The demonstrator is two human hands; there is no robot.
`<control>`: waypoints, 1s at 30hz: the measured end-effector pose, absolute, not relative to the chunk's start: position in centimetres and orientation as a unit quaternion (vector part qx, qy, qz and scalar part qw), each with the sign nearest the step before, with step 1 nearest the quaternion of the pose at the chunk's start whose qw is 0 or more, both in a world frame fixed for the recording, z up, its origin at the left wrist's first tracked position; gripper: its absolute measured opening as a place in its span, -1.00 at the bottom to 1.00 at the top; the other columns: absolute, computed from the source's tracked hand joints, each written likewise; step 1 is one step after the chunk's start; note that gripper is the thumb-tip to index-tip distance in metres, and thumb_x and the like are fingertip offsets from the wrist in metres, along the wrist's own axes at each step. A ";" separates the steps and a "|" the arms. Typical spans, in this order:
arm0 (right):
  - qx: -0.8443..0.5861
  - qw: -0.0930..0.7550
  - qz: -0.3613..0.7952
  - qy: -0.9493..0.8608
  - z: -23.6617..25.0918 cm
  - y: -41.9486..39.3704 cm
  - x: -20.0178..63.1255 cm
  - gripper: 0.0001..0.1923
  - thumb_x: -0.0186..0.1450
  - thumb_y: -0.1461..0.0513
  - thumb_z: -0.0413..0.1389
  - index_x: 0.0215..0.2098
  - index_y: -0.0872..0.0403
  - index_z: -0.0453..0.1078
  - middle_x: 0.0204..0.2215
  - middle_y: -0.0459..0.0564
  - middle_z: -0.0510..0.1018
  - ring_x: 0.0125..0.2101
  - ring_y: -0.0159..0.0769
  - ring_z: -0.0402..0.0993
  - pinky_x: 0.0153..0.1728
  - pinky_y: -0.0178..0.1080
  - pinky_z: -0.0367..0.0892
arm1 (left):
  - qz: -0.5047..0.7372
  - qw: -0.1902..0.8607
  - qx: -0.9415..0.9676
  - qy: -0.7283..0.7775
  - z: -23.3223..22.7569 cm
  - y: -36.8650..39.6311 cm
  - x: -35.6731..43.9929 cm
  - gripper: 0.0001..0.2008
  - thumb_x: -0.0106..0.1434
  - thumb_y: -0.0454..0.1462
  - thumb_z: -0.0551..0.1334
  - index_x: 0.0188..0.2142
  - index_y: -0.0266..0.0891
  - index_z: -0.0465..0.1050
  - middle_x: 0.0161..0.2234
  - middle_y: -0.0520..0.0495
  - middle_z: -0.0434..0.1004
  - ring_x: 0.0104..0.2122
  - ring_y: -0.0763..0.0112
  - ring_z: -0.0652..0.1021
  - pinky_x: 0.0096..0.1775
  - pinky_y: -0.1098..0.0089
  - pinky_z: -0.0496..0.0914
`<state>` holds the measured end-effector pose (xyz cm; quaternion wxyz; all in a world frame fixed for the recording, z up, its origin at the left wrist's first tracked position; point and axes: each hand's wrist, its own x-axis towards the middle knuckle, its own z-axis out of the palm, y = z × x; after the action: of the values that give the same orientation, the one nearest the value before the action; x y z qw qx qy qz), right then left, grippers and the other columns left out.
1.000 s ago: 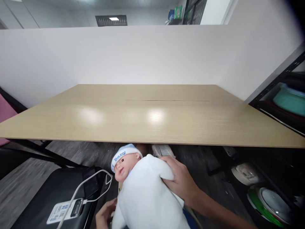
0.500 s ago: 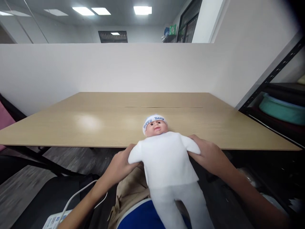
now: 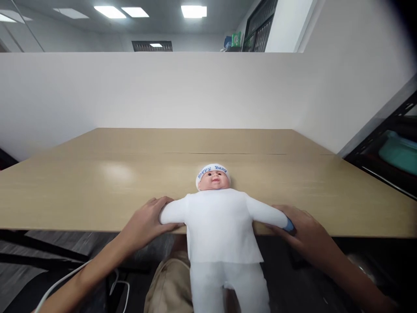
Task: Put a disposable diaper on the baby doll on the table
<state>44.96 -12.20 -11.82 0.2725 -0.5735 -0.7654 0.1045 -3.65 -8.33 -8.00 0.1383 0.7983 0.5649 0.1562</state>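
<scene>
The soft baby doll in white cloth suit and cap (image 3: 221,217) lies face-up across the pale wooden table's (image 3: 97,182) near edge, head pointing away, legs overhanging, left hand (image 3: 148,219) and right hand (image 3: 301,228) each gripping an outstretched arm.

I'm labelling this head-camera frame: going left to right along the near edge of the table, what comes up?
White cable → left hand → baby doll → right hand → dark shelf rack with a teal basin.
</scene>
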 end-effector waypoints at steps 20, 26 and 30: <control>-0.560 0.246 0.134 -0.780 -12.6 12.8 43.7 -0.52 0.53 -0.20 0.09 0.05 -0.02 0.49 -0.14 0.04 0.72 -0.22 -0.02 0.63 -0.22 -0.12 0.43 | 0.167 -0.024 0.823 0.542 -8.9 15.5 -4.3 -0.29 0.38 0.40 0.15 -0.02 -0.17 0.51 -0.12 -0.20 0.72 -0.12 -0.07 0.68 -0.09 0.14 0.43; -0.559 0.264 0.100 -0.780 -13.1 19.9 43.5 -0.62 0.50 -0.12 0.13 0.04 -0.04 0.48 -0.18 0.00 0.71 -0.27 -0.07 0.61 -0.26 -0.15 0.39 | 0.181 -0.077 0.822 0.534 -9.8 23.3 -5.1 -0.24 0.35 0.42 0.17 0.03 -0.18 0.53 -0.12 -0.23 0.74 -0.12 -0.07 0.69 0.03 0.09 0.44; -0.575 0.268 0.056 -0.771 -13.1 24.0 43.4 -0.64 0.47 -0.07 0.13 0.02 -0.03 0.48 -0.25 -0.01 0.69 -0.32 -0.09 0.58 -0.30 -0.16 0.34 | 0.219 -0.097 0.810 0.536 -10.1 26.9 -5.0 -0.21 0.33 0.43 0.20 0.07 -0.20 0.53 -0.08 -0.25 0.72 -0.06 -0.10 0.66 0.07 0.06 0.43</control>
<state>43.40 24.01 -13.12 0.2678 -0.5751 -0.7710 0.0562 -5.00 26.95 -10.08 -0.0968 0.8096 0.5358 0.2195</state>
